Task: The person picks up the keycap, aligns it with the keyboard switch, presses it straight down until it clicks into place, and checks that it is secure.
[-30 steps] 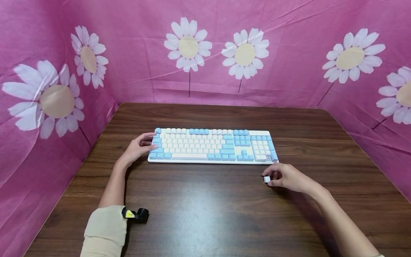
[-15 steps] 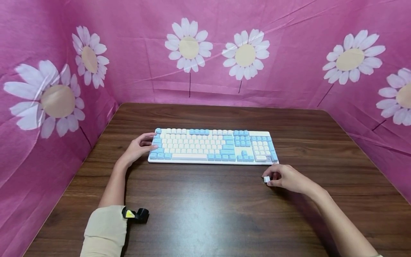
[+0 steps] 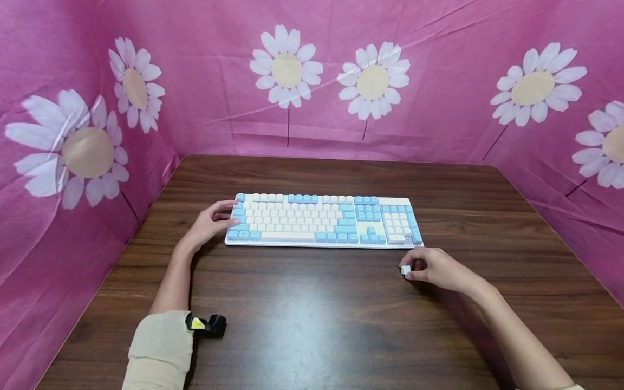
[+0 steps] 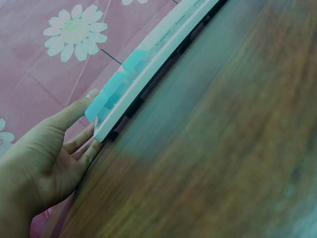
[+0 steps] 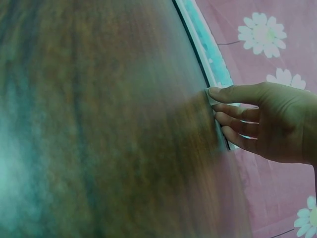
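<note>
A blue and white keyboard (image 3: 292, 221) lies across the middle of the table. At its left end my left hand (image 3: 207, 225) grips the edge; in the left wrist view the thumb (image 4: 79, 111) lies over the blue keys and the other fingers are at the keyboard's side. Below the keyboard's right corner, my right hand (image 3: 434, 268) pinches a small white keycap (image 3: 405, 270) between thumb and fingers, close over the wood. In the number pad's bottom row a gap shows beside the wide white key (image 3: 396, 238).
Everything stands on a dark wooden table (image 3: 302, 325) with rounded far corners. Pink cloth (image 3: 331, 130) printed with white daisies hangs behind and along both sides. A black strap mount (image 3: 212, 325) sits on the left sleeve.
Both hands keep nearly the same places. The white keycap has turned slightly between the right hand's fingers, and the keyboard has not visibly moved.
</note>
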Demonstrator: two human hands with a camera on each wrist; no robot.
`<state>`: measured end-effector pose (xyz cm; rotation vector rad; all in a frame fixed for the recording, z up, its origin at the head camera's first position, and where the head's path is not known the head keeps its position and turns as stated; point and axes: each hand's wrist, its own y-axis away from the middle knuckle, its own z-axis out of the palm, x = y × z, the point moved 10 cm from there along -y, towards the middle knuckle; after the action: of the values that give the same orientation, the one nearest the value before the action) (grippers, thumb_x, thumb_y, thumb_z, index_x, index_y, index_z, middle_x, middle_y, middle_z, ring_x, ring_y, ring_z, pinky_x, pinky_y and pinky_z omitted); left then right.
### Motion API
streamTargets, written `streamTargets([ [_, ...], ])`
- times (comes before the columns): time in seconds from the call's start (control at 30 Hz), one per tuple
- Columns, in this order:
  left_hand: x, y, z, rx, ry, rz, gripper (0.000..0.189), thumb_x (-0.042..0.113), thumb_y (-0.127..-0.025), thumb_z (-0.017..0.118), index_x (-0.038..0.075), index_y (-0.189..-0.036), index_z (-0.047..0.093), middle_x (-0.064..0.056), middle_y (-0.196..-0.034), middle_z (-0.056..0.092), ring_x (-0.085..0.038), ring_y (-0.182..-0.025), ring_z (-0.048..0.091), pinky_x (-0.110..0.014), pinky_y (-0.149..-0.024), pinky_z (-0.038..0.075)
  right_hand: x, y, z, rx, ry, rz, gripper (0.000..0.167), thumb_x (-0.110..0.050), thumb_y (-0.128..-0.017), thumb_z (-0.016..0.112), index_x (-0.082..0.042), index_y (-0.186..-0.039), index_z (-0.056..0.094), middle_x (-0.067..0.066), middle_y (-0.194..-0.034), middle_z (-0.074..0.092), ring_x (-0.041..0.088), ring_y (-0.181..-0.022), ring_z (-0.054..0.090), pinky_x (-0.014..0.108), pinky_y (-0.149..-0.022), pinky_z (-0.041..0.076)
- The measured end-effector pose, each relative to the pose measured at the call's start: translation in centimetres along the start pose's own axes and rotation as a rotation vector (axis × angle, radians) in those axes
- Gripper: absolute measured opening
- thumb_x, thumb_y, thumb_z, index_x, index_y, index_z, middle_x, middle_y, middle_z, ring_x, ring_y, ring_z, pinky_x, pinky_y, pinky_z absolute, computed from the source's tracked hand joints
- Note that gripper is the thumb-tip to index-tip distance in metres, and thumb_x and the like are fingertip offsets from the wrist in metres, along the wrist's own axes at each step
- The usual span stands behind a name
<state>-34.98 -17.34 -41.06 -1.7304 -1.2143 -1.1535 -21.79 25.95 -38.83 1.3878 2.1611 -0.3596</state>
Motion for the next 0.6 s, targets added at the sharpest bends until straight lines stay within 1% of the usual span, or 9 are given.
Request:
streamTargets([
  [0.2, -0.06, 0.02, 0.03, -0.004, 0.002, -0.006, 0.056, 0.016, -0.086, 0.066, 0.004, -0.135, 0.042, -0.017, -0.135, 0.04, -0.033, -0.112, 0.044, -0.027, -0.083, 0.041, -0.01, -0.04, -0.04, -0.007, 0.0, 0.012, 0.011, -0.007, -0.08, 0.07, -0.012, -0.088, 0.065, -0.007, -0.069, 0.054, 0.007, -0.063, 0.049, 0.024, -0.054, 0.042],
  [0.37, 0.13, 0.03, 0.06, -0.008, 0.017, -0.014, 0.055, 0.014, -0.086, 0.066, 0.003, -0.135, 0.042, -0.018, -0.135, 0.04, -0.034, -0.112, 0.044, -0.026, -0.083, 0.04, -0.08, -0.17, -0.37, 0.016, 0.025, 0.001, 0.009, -0.01, -0.081, 0.071, -0.011, -0.088, 0.066, -0.008, -0.07, 0.053, 0.006, -0.063, 0.048, 0.024, -0.054, 0.041],
  [0.5, 0.33, 0.08, 0.12, -0.009, 0.034, -0.021, 0.054, 0.009, -0.086, 0.065, 0.0, -0.134, 0.042, -0.021, -0.135, 0.039, -0.037, -0.113, 0.043, -0.028, -0.083, 0.04, -0.15, -0.21, -0.65, 0.038, 0.062, -0.001, 0.01, -0.012, -0.08, 0.071, -0.01, -0.089, 0.068, -0.009, -0.074, 0.056, 0.005, -0.064, 0.047, 0.024, -0.055, 0.04],
  [0.6, 0.28, 0.12, 0.15, -0.009, 0.035, -0.032, 0.055, 0.01, -0.086, 0.066, 0.0, -0.134, 0.042, -0.021, -0.135, 0.039, -0.037, -0.113, 0.042, -0.03, -0.084, 0.039, -0.29, -0.23, -0.84, 0.047, 0.081, -0.005, 0.01, -0.013, -0.08, 0.072, -0.011, -0.089, 0.069, -0.01, -0.078, 0.059, 0.004, -0.066, 0.048, 0.024, -0.057, 0.041],
])
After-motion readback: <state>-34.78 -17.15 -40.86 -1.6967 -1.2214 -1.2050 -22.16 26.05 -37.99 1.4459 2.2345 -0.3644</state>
